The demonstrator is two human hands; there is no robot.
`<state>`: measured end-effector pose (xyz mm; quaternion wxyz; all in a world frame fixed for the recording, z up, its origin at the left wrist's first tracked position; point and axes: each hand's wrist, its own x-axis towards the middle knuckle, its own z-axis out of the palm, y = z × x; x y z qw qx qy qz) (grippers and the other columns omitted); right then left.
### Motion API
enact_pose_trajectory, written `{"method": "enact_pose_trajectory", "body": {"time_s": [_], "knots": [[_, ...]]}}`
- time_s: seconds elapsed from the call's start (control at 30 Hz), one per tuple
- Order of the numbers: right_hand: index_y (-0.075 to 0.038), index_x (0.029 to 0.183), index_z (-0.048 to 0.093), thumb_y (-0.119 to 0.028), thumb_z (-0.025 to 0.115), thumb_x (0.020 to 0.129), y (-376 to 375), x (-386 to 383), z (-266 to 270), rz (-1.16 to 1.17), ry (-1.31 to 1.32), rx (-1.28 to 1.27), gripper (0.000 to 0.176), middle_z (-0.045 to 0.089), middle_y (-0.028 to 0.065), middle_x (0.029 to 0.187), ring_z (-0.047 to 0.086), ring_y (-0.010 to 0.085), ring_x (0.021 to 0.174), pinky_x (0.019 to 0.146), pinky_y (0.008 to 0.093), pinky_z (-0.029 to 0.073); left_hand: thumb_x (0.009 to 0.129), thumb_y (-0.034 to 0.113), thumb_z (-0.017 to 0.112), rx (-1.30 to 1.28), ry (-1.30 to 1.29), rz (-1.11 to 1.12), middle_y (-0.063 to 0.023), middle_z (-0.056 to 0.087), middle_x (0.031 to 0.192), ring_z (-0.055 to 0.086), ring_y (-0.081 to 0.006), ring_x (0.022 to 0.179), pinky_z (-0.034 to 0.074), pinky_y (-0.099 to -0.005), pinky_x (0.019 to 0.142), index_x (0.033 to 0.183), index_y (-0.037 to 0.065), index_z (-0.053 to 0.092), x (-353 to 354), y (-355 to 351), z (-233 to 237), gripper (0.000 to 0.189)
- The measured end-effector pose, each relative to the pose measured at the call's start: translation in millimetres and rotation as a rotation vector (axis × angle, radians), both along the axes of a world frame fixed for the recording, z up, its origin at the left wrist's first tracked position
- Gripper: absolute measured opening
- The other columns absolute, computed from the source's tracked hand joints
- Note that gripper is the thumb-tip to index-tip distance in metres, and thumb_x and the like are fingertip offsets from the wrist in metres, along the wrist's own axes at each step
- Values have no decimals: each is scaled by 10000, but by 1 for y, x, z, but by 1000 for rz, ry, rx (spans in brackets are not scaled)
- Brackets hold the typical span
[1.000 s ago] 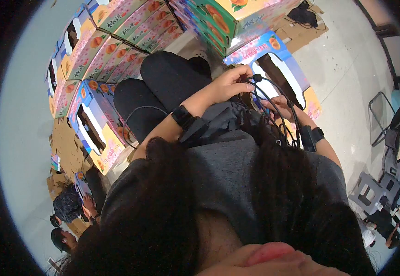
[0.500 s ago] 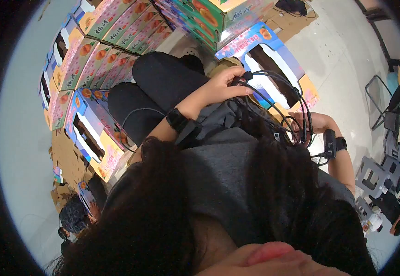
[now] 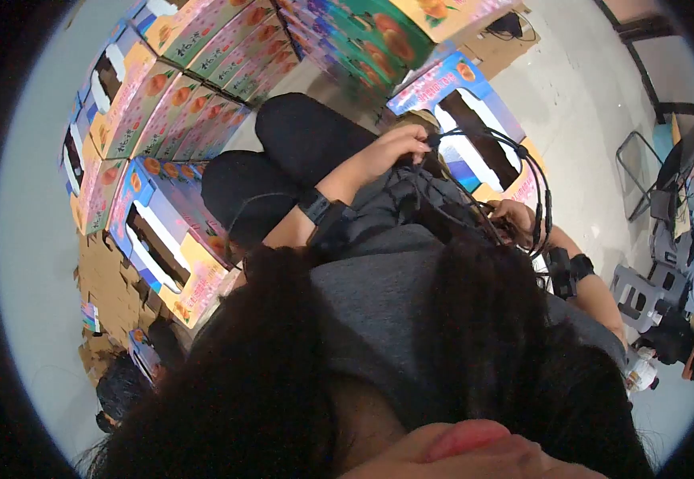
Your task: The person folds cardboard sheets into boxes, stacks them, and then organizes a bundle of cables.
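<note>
Pink and green fruit cartons [image 3: 179, 88] are standing stacked in rows at ten to eleven o'clock, peach prints showing on their faces. A taller stack of green cartons [image 3: 379, 32] is rising at twelve o'clock. An open blue carton [image 3: 163, 239] with a white-edged window is lying at nine o'clock, and a second blue carton [image 3: 475, 120] of the same kind is lying at one o'clock. Flat cardboard sheets [image 3: 111, 279] are spreading over the floor at eight o'clock. Another person's dark head [image 3: 119, 391] is showing at seven o'clock. A folding chair [image 3: 642, 172] is standing on the pale floor [image 3: 586, 96] at two o'clock, and a grey plastic stool [image 3: 642, 295] is sitting at four o'clock.
</note>
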<state>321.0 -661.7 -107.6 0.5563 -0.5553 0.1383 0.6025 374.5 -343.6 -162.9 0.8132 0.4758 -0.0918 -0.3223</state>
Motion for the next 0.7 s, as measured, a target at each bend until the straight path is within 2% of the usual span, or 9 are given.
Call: {"method": "enact_pose_trajectory", "body": {"time_s": [0.03, 0.07, 0.13, 0.17, 0.2, 0.33, 0.47, 0.57, 0.7], "knots": [[7, 1075, 565, -204, 418, 840, 11, -9, 9, -174, -5, -63, 349, 614, 45, 834, 568, 114, 669, 627, 231, 455, 882, 188, 540, 38, -27, 30, -2, 504, 778, 498, -88, 781, 383, -232, 714, 856, 41, 520, -4, -1, 10, 150], [4, 1036, 576, -191, 430, 827, 1, -17, -8, -288, 51, -125, 321, 613, 48, 838, 562, 120, 658, 633, 228, 452, 910, 219, 530, 101, -179, -26, -5, 543, 901, 500, -88, 832, 393, -236, 757, 996, 36, 536, -1, -1, -2, 203], [-3, 977, 593, -177, 449, 809, -26, -34, -25, -237, -138, -226, 282, 620, 53, 847, 564, 131, 677, 640, 230, 450, 959, 226, 485, 88, -175, 61, -24, 553, 994, 515, -104, 921, 407, -265, 847, 1124, 4, 507, -8, -13, -4, 277], [-4, 951, 609, -181, 466, 802, 8, -24, 25, -152, -21, -368, 273, 629, 69, 861, 574, 136, 736, 653, 230, 453, 984, 238, 443, 115, -296, 18, -48, 544, 1078, 510, -127, 1008, 397, -290, 920, 1222, -17, 457, -5, -15, -10, 349], [9, 950, 603, -214, 486, 806, 3, -28, 21, -119, -5, -464, 290, 630, 76, 867, 577, 137, 793, 681, 241, 459, 990, 233, 430, 50, -328, 58, -63, 537, 1114, 500, -146, 1061, 390, -297, 938, 1249, -22, 445, -11, -24, -14, 364], [18, 986, 596, -228, 503, 830, 26, -46, 75, 140, -9, -498, 306, 631, 94, 889, 583, 158, 832, 718, 273, 473, 973, 265, 478, 87, -515, -243, -80, 525, 1175, 482, -160, 1095, 377, -297, 950, 1348, 8, 364, -20, -35, 4, 470], [21, 1004, 593, -223, 511, 834, 35, -59, 91, 227, 69, -569, 309, 632, 104, 906, 588, 163, 846, 726, 282, 482, 938, 305, 548, 68, -560, -333, -98, 542, 1142, 506, -163, 1042, 405, -300, 903, 1332, 5, 364, -21, -20, 25, 529], [23, 1017, 590, -220, 518, 836, 42, -58, 91, 264, 93, -632, 311, 633, 112, 919, 591, 167, 856, 732, 290, 488, 920, 311, 577, 120, -485, -559, -115, 557, 1134, 510, -177, 1062, 396, -300, 933, 1383, 4, 316, -14, -11, 30, 613], [25, 1035, 587, -215, 527, 839, 53, -53, 87, 300, 119, -704, 316, 634, 122, 936, 595, 172, 869, 740, 299, 496, 908, 349, 580, 149, -420, -551, -163, 511, 1298, 481, -222, 1192, 359, -313, 1001, 1341, 2, 431, -16, -4, 15, 575]]}}
